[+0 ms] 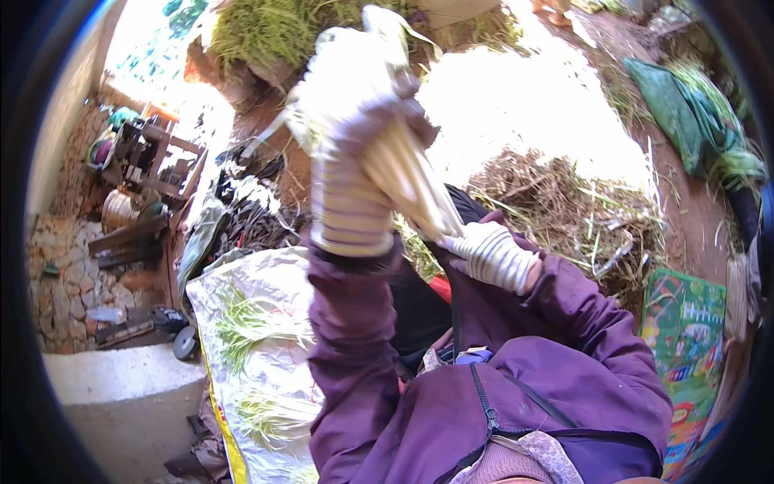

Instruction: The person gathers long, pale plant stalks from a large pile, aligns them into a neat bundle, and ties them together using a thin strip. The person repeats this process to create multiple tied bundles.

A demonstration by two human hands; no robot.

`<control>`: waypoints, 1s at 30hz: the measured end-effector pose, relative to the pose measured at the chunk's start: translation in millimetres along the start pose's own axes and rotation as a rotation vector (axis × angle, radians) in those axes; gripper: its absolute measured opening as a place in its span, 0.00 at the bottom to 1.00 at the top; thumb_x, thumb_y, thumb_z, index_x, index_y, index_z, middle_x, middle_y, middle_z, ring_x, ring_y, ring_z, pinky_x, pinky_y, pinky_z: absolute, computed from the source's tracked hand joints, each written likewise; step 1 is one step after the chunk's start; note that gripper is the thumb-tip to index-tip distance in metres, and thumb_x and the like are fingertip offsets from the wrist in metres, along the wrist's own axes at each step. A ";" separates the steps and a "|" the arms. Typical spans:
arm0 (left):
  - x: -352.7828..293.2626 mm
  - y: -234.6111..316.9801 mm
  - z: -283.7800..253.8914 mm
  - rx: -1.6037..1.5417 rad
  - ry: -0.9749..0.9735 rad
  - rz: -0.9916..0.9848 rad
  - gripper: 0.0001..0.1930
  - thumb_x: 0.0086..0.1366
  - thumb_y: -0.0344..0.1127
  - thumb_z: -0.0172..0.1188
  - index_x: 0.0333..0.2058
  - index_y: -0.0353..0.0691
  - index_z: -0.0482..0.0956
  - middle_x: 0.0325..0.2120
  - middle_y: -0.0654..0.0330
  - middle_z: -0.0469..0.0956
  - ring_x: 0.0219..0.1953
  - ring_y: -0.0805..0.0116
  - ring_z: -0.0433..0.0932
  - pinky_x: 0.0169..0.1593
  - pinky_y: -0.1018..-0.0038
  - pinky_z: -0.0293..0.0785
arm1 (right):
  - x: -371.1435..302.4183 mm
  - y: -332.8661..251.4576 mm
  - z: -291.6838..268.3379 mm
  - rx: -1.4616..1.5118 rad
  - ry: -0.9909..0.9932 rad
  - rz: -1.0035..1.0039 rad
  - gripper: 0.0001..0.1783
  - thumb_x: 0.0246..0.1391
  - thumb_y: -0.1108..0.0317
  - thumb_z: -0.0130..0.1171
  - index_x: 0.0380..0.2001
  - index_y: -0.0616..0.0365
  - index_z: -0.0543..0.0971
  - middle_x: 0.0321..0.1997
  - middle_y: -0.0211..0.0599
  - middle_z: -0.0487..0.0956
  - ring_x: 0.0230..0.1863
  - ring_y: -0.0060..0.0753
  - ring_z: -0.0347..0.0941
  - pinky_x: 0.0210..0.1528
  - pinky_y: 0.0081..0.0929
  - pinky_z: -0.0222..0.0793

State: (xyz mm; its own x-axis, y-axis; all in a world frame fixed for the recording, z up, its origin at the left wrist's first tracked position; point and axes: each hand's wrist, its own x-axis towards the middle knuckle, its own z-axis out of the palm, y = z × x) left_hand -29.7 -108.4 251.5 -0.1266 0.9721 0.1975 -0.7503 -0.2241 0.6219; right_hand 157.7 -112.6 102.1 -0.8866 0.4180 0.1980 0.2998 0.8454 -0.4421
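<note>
Purple jacket (564,373) nearest, left hand (377,127) clasps pale stalks (413,184) mid-length, right hand (488,252) at end, hold unclear.

My gloves (352,198) are matt knit cloth with ribbed cuffs; the pale stems (415,177) look smooth, though blurred. My jacket (556,371) is soft matt cloth, its zip (491,413) metallic-looking. White sheet (278,278) reads as crinkled plastic with slight sheen, green mat (685,319) smooth glossy plastic, straw heap (548,202) dry, rough.
</note>
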 end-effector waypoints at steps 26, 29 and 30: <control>-158.6 -94.2 -100.0 -0.115 0.406 -0.815 0.28 0.59 0.35 0.68 0.55 0.29 0.70 0.42 0.48 0.80 0.44 0.58 0.82 0.47 0.65 0.80 | 41.6 3.2 20.0 1.766 -0.294 0.995 0.23 0.57 0.50 0.61 0.42 0.61 0.76 0.17 0.28 0.74 0.06 0.13 0.56 0.07 0.14 0.49; -167.1 -101.6 -91.2 -0.101 0.431 -0.799 0.26 0.59 0.36 0.69 0.52 0.30 0.71 0.43 0.50 0.79 0.43 0.59 0.82 0.46 0.66 0.81 | 34.8 4.6 25.6 1.619 -0.276 0.857 0.27 0.56 0.50 0.62 0.48 0.62 0.76 0.30 0.34 0.80 0.19 0.17 0.70 0.20 0.16 0.65; -173.4 -102.9 -88.5 -0.092 0.445 -0.792 0.26 0.58 0.36 0.69 0.52 0.31 0.71 0.43 0.50 0.79 0.43 0.59 0.81 0.46 0.66 0.81 | 27.0 -1.0 28.2 1.687 -0.293 0.830 0.29 0.55 0.51 0.63 0.50 0.62 0.75 0.37 0.37 0.80 0.31 0.21 0.74 0.32 0.19 0.69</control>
State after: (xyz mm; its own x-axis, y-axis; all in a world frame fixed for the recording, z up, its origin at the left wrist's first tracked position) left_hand 12.0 -247.7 86.2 0.2232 0.7806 -0.5838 -0.7709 0.5079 0.3843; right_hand 123.6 -111.5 83.2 -0.7973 0.2764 -0.5367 0.1739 -0.7462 -0.6426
